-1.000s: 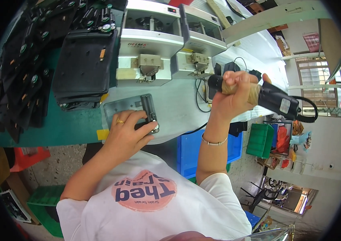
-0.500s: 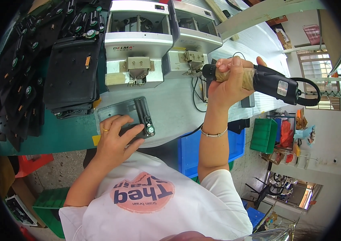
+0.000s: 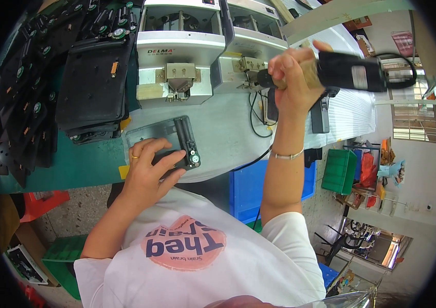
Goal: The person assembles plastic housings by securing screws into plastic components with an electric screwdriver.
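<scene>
Right hand [image 3: 296, 77]: raised over the right side of the bench, fingers closed together and clamped round the tan-wrapped section of a black corded driver [image 3: 349, 72], which is held roughly level, its nose toward the left and its cable end toward the right; the nose is at the metal head of the right-hand machine [image 3: 251, 47], and whether the two touch cannot be told. Left hand [image 3: 150, 163]: palm down, fingers apart and laid over the lower part of a dark flat panel [image 3: 151, 133]; no firm clamp is seen, and whether the thumb presses the panel's lower edge cannot be told. Location of the panel: flat on the bench near its front edge, below the left-hand machine [image 3: 174, 51], lying on a white sheet [image 3: 228, 120] where this meets a green mat [image 3: 89, 167]. Fitted along the panel's right side is a black cylindrical bar [image 3: 183, 132], with a small round disc [image 3: 194, 159] at its lower end. A yellow tape piece [image 3: 124, 172] is just beside the panel's lower left corner. To the upper left stands a stack of black panels [image 3: 92, 84], the top one bearing a small orange part [image 3: 114, 69]; further left, similar panels [image 3: 28, 97] lie overlapped in a fan. Below bench level, a blue bin [image 3: 246, 192] is noted beside the right forearm, and a green crate [image 3: 338, 169] further right
</scene>
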{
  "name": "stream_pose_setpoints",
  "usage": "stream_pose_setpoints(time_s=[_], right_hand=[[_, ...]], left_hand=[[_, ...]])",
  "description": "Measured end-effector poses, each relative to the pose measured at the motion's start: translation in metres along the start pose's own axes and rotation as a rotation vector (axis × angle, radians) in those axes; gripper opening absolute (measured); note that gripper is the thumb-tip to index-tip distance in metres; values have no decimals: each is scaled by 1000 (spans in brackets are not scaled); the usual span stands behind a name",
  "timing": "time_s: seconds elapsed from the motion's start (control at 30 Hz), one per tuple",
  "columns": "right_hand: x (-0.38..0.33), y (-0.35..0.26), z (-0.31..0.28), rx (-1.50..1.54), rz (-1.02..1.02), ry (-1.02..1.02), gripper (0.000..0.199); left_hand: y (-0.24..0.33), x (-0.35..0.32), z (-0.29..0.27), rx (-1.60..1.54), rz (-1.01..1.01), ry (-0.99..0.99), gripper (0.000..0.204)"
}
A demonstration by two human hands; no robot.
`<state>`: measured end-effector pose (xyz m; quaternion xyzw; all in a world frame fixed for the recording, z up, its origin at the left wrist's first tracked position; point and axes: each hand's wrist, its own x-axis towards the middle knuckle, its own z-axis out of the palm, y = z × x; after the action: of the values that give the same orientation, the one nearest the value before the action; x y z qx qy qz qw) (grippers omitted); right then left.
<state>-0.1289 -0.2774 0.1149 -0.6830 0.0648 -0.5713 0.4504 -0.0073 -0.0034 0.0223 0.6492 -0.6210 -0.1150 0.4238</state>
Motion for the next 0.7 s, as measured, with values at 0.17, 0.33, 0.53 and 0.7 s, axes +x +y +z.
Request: stream_pose_setpoints(time_s=[0.17, 0.33, 0.53, 0.7], right_hand=[[12, 0, -5, 176, 210, -14, 50], [-8, -16, 3, 224, 208, 65, 48], [-65, -56, 41, 528, 331, -58, 50], [-106, -59, 74, 561, 383, -133, 55]], left_hand=[[1, -6, -9, 26, -1, 70, 43], [-4, -24, -24, 73, -51, 91, 43], [-11, -32, -22, 104, -27, 72, 40], [-7, -30, -22, 159, 28, 13, 34]])
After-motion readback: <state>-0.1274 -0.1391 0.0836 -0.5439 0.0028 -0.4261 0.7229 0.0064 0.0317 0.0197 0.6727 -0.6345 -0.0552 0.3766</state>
